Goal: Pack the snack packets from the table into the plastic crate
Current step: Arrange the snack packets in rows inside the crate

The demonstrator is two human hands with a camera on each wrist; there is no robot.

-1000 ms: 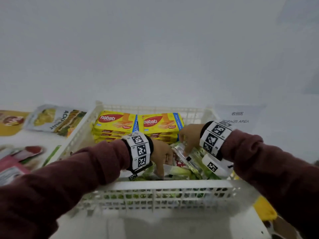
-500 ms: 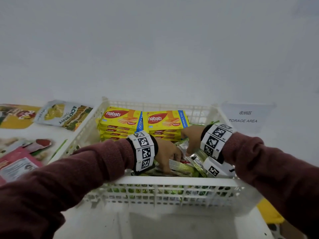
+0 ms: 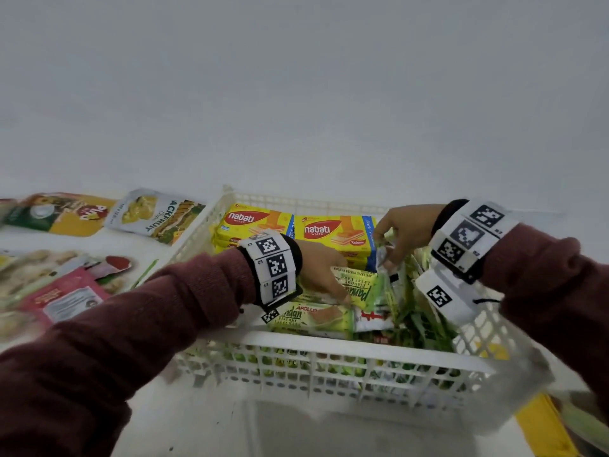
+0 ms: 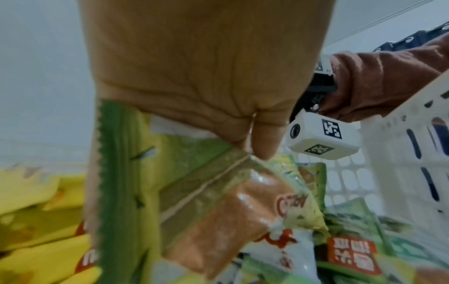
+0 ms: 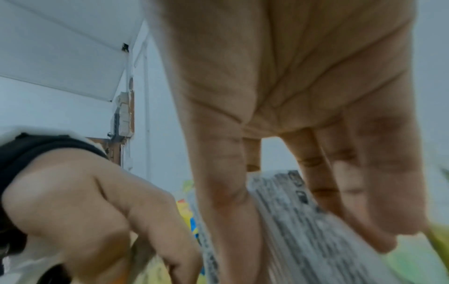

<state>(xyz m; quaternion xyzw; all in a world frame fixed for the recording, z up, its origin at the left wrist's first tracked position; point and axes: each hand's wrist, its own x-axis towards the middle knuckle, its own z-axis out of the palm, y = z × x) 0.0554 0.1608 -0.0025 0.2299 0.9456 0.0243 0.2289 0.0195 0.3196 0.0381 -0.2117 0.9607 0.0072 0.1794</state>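
A white plastic crate (image 3: 329,346) holds yellow nabati wafer boxes (image 3: 260,222) at the back and green packets in front. My left hand (image 3: 342,296) is inside the crate and pinches the edge of a green pandan cake packet (image 3: 357,285). The left wrist view shows the same left hand (image 4: 252,151) with thumb and fingers on that green packet (image 4: 194,192). My right hand (image 3: 384,249) holds a silver-backed packet (image 3: 384,258) upright near the wafer boxes. In the right wrist view, the right hand (image 5: 303,230) has thumb and fingers on either side of that printed packet (image 5: 286,211).
Another pandan packet (image 3: 309,319) lies flat against the crate's near wall. On the table left of the crate lie a jackfruit packet (image 3: 158,216), a yellow packet (image 3: 75,216) and a pink packet (image 3: 66,298). A yellow object (image 3: 540,423) sits at the lower right.
My right hand has risen toward the crate's back right with the silver-backed packet. My left hand has stayed low in the crate on the green packet.
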